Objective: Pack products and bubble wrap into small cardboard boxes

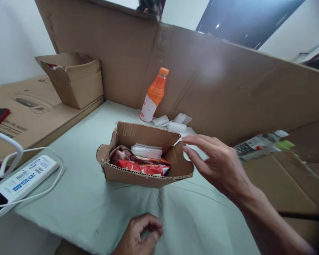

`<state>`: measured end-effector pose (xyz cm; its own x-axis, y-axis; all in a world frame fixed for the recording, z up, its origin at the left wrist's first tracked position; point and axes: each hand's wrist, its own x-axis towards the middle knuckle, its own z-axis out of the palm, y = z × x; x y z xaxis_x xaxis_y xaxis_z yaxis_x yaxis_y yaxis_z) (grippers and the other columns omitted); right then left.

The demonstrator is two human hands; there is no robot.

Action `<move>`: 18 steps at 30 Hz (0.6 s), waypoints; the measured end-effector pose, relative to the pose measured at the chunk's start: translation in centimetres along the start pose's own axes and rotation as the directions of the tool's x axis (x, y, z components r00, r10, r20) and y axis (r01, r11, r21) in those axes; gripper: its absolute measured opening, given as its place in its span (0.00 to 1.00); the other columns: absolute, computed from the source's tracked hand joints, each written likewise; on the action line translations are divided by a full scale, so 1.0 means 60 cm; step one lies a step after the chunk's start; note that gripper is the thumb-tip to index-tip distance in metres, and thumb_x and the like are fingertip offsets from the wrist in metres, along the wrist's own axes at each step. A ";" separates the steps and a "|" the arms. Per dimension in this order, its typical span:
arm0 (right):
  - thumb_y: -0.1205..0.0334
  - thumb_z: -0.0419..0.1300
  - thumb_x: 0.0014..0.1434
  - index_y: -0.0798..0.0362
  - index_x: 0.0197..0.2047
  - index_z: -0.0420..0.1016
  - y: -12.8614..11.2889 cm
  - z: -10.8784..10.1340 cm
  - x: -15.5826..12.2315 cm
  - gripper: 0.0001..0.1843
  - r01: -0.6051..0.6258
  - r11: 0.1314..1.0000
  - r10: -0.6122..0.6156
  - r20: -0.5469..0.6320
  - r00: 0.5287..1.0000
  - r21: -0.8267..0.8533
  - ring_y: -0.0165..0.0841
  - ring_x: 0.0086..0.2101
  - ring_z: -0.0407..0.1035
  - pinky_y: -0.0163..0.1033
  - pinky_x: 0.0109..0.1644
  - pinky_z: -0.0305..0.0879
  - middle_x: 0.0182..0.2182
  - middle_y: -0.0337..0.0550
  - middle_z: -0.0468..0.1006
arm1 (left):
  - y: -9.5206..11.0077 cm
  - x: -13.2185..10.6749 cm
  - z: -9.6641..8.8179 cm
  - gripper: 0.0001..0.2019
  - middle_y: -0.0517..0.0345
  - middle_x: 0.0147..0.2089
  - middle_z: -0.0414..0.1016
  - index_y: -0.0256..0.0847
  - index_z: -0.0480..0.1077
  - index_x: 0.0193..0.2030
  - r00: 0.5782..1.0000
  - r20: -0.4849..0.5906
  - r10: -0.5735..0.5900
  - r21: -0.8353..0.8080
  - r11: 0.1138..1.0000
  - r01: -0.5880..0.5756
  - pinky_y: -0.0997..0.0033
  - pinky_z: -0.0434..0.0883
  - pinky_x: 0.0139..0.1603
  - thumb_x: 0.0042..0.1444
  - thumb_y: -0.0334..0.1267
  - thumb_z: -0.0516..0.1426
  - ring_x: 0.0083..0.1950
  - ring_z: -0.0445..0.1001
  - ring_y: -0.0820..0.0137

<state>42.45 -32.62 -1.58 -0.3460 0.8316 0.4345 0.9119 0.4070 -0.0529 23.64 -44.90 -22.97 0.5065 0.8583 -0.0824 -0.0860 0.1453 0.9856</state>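
A small open cardboard box [138, 180] stands on the pale green cloth. Inside it lie a red snack packet [140, 167] and a white translucent plastic-wrapped bundle [146, 151]. My right hand [215, 163] is at the box's right end, thumb and fingers apart and holding nothing I can see. Its fingertips are at the upper edge of the right wall; whether they touch it I cannot tell. Near the front of the table my left hand [142, 233] rests with its fingers curled toward the thumb, with nothing visible in them.
Behind the box are an orange drink bottle [154, 94] and several clear plastic pieces [177, 126], against a tall cardboard wall [117, 53]. At left are another open box [82, 85], a flat carton [21, 92] and a white power strip [29, 177] with cable. A crumpled bottle [255, 146] lies right.
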 end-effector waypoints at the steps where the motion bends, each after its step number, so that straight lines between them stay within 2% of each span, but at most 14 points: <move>1: 0.61 0.56 0.66 0.52 0.43 0.78 0.012 -0.003 -0.028 0.09 -0.063 0.995 0.070 -0.096 0.993 0.077 0.40 0.46 0.77 0.45 0.52 0.71 0.44 0.49 0.83 | 0.003 -0.005 -0.004 0.09 0.53 0.37 0.80 0.39 0.76 0.41 0.999 -0.050 0.006 0.015 1.000 -0.005 0.72 0.71 0.45 0.57 0.39 0.57 0.40 0.77 0.67; 2: 0.60 0.57 0.66 0.51 0.42 0.78 0.022 0.000 -0.058 0.09 -0.121 0.981 0.144 -0.151 0.978 0.152 0.39 0.46 0.77 0.46 0.53 0.71 0.44 0.48 0.83 | 0.006 -0.010 -0.012 0.09 0.53 0.38 0.80 0.40 0.76 0.41 0.992 -0.125 0.012 0.038 0.999 -0.007 0.71 0.72 0.45 0.58 0.40 0.57 0.41 0.77 0.66; 4: 0.59 0.58 0.65 0.51 0.41 0.78 0.035 0.021 -0.117 0.08 -0.218 0.932 0.267 -0.144 0.953 0.288 0.39 0.47 0.77 0.46 0.52 0.72 0.45 0.48 0.83 | 0.015 -0.018 -0.037 0.11 0.52 0.42 0.80 0.41 0.76 0.44 0.946 -0.321 0.040 0.099 0.995 -0.008 0.69 0.72 0.49 0.60 0.42 0.56 0.44 0.76 0.65; 6: 0.59 0.58 0.64 0.51 0.43 0.77 0.038 0.058 -0.167 0.08 -0.292 0.866 0.340 -0.048 0.939 0.406 0.39 0.46 0.77 0.43 0.47 0.74 0.47 0.49 0.82 | 0.028 -0.020 -0.073 0.16 0.50 0.51 0.78 0.42 0.74 0.51 0.850 -0.519 0.091 0.165 0.986 -0.005 0.66 0.71 0.53 0.59 0.44 0.58 0.49 0.75 0.63; 9: 0.59 0.59 0.62 0.51 0.53 0.74 0.021 0.125 -0.211 0.17 -0.374 0.769 0.386 0.088 0.918 0.518 0.38 0.44 0.77 0.42 0.42 0.75 0.52 0.52 0.78 | 0.057 -0.009 -0.123 0.23 0.49 0.58 0.74 0.43 0.69 0.58 0.674 -0.710 0.203 0.248 0.968 -0.029 0.60 0.69 0.56 0.56 0.46 0.60 0.54 0.72 0.59; 11: 0.58 0.60 0.61 0.52 0.59 0.70 0.004 0.163 -0.216 0.23 -0.399 0.725 0.387 0.146 0.910 0.562 0.40 0.48 0.75 0.44 0.46 0.74 0.56 0.53 0.76 | 0.077 0.002 -0.142 0.26 0.50 0.61 0.71 0.45 0.66 0.61 0.599 -0.758 0.258 0.292 0.955 -0.041 0.57 0.68 0.59 0.55 0.46 0.61 0.57 0.71 0.58; 14: 0.55 0.60 0.61 0.53 0.63 0.66 -0.019 0.200 -0.203 0.28 -0.403 0.659 0.364 0.200 0.910 0.635 0.42 0.52 0.72 0.46 0.50 0.73 0.57 0.54 0.74 | 0.095 0.016 -0.149 0.28 0.51 0.64 0.68 0.47 0.65 0.63 0.562 -0.764 0.318 0.364 0.931 -0.031 0.54 0.67 0.61 0.56 0.46 0.61 0.59 0.70 0.57; 18: 0.50 0.59 0.62 0.54 0.66 0.61 -0.033 0.227 -0.190 0.32 -0.425 0.535 0.372 0.248 0.895 0.731 0.42 0.51 0.71 0.45 0.50 0.72 0.56 0.54 0.74 | 0.093 0.030 -0.158 0.29 0.50 0.66 0.66 0.46 0.65 0.63 0.511 -0.784 0.353 0.389 0.920 -0.040 0.51 0.66 0.63 0.54 0.46 0.62 0.61 0.69 0.55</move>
<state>41.61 -37.77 -18.67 -0.0252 0.9890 0.1461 0.4733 0.1405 -0.8697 15.92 -37.91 -19.02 -0.4443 0.8754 0.1907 0.2341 -0.0920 0.9678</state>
